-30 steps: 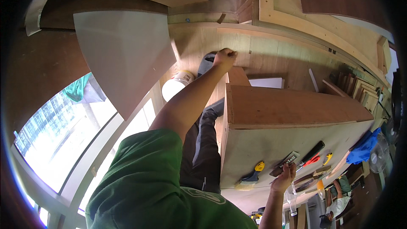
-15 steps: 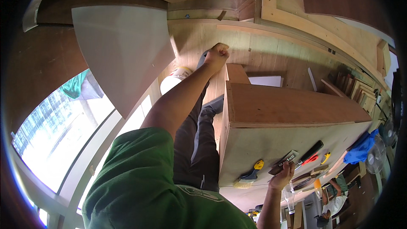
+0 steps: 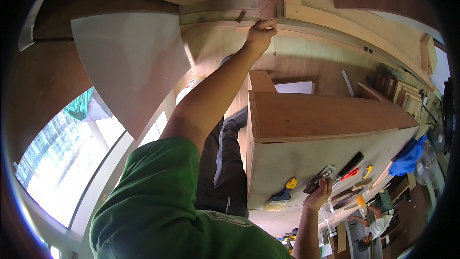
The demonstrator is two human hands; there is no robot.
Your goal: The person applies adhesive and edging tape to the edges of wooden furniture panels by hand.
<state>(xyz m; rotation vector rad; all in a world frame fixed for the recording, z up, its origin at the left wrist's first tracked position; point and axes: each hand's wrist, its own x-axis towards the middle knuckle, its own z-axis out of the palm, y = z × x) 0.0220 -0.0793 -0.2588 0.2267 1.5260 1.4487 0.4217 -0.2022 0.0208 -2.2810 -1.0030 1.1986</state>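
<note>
My left hand is stretched far forward, beside the long wooden ledge past the cabinet. Its fingers are drawn together in a pinch; whatever they may hold is too small to see. My right hand grips a small flat dark packet with pale lettering, over the pale side of a wooden cabinet. To the left of that hand lies a paintbrush with a yellow and dark handle. Just beyond the packet are a black-handled tool and a red-handled tool.
A large pale sheet hangs at the left above a bright window. Behind my left forearm stands a white bucket, partly hidden. Wood offcuts, a blue cloth and a fan are at the right. Another person works at lower right.
My left hand has moved forward and slightly right, up to the wooden ledge. My right hand keeps hold of the packet, which has shifted only slightly.
</note>
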